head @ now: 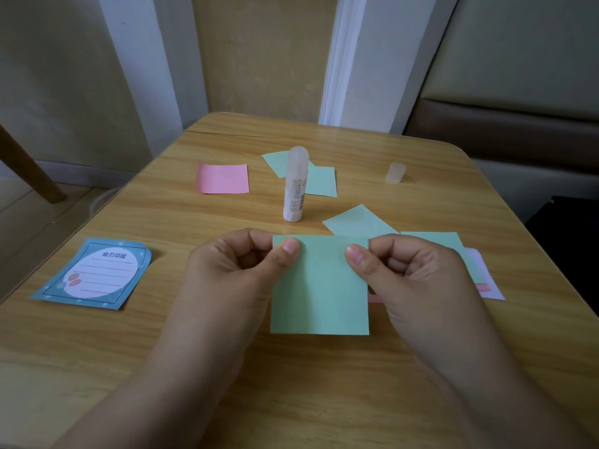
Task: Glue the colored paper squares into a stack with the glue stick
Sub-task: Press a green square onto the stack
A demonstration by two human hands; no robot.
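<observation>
Wooden table point(324, 384), beige walls point(259, 53), padded bench point(518, 92)

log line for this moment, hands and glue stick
left hand: pinches green square | right hand: pinches same | glue stick: upright, capped, untouched | step: square held above table

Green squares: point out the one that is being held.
The green square nearest the camera: the left hand and right hand pinch its top corners. The other green squares lie untouched on the table.
</observation>
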